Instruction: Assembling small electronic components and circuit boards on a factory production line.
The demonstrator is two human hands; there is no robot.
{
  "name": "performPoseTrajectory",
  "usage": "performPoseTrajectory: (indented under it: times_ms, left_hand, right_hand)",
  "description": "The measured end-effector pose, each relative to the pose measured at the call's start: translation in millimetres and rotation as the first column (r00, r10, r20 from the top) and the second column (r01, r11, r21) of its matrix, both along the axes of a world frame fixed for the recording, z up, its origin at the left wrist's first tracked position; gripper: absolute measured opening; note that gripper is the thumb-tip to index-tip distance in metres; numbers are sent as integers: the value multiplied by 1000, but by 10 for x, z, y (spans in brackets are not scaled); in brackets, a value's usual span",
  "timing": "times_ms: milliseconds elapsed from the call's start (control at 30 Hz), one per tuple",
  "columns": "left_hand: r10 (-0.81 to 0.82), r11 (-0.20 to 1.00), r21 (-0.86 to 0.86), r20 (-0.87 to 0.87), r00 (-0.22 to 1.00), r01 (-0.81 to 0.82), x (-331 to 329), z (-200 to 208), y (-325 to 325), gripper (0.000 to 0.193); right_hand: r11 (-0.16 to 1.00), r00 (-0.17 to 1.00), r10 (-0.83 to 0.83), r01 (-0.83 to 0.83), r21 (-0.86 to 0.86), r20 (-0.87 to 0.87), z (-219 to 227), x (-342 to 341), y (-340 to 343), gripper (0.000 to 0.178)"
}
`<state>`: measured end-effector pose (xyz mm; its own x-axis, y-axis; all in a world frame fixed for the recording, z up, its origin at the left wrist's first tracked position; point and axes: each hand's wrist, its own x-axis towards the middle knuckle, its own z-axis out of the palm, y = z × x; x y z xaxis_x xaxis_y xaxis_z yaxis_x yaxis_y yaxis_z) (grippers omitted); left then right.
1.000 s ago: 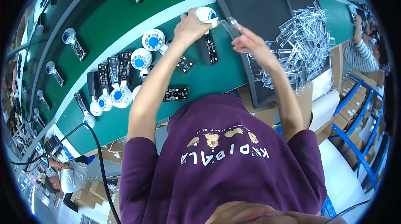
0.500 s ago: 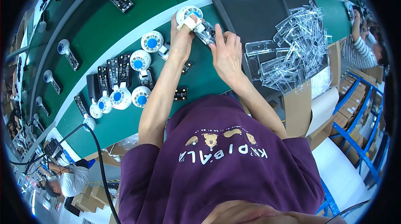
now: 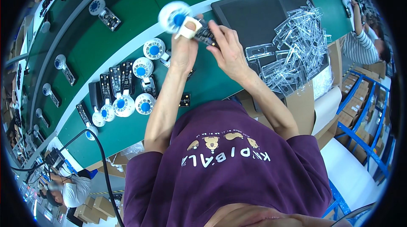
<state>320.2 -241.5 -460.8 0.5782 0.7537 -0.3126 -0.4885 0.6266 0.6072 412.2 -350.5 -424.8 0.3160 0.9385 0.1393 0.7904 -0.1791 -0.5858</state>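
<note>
My left hand [image 3: 185,53] is closed round the neck of a handheld fan unit [image 3: 171,17], whose white round head has a blue centre and is blurred. A pale cream piece [image 3: 188,28] surrounds a digit of that hand. The unit's dark circuit-board handle [image 3: 206,36] points toward my right hand [image 3: 231,51], whose thumb and fingers pinch its end. Left of my left forearm, several similar units lie on the green bench, among them a white fan head [image 3: 154,49] and another fan head [image 3: 123,105]. A small circuit board [image 3: 185,99] lies near my body, partly behind my forearm.
A black tray [image 3: 241,13] on the right holds a heap of clear plastic frames [image 3: 296,45]. Beyond a pale rail, the green conveyor belt [image 3: 131,15] carries spaced fan units [image 3: 104,14]. A black cable [image 3: 103,159] curves at lower left. Other people work at both sides.
The fan unit has moved left and slightly up with my left hand, its head turning. My right hand has shifted slightly left, staying at the board end.
</note>
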Motion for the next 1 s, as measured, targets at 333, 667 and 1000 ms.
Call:
performPoseTrajectory:
  times_ms: [333, 667, 1000]
  left_hand:
    - [44, 958, 286, -160, 986, 3, -82, 544, -324, 37]
    - [209, 716, 687, -376, 903, 120, 25, 570, -457, 37]
    - [-43, 939, 95, -921, 388, 331, -239, -913, 2159, 39]
  right_hand:
    - [743, 353, -357, 668, -34, -865, -2, -85, 211, 28]
    - [746, 159, -375, 636, -196, -913, -84, 130, 389, 40]
    - [960, 996, -27, 48, -277, 79, -63, 1292, -1046, 25]
